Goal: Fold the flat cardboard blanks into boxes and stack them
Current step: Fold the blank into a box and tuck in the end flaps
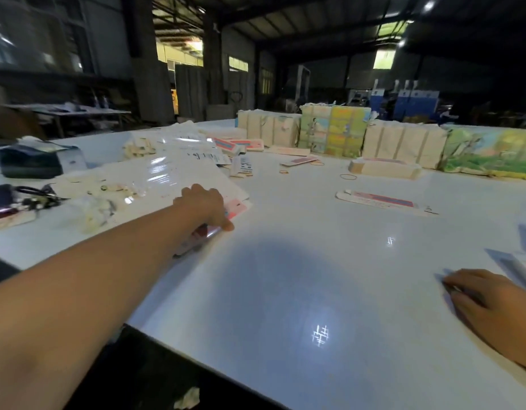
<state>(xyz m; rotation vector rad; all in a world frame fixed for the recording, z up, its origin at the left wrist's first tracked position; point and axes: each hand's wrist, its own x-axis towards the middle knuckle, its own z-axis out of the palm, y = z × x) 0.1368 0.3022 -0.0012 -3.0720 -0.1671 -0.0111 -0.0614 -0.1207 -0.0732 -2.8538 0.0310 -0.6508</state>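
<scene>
Cardboard blanks (383, 201) scattered on glossy white table (285, 276), dim warehouse, left hand (204, 207) gripping one blank, right hand (489, 300) resting flat.

The hall around me is dim, its far walls nearly black. Daylight comes through bright window openings (179, 54) at the back. The glossy white counter (285, 276) mirrors ceiling lamps as sharp glare spots, and a soft dark shadow pools mid-counter. Lines bow at the edges; my left hand (204, 207) is slightly blurred.
</scene>
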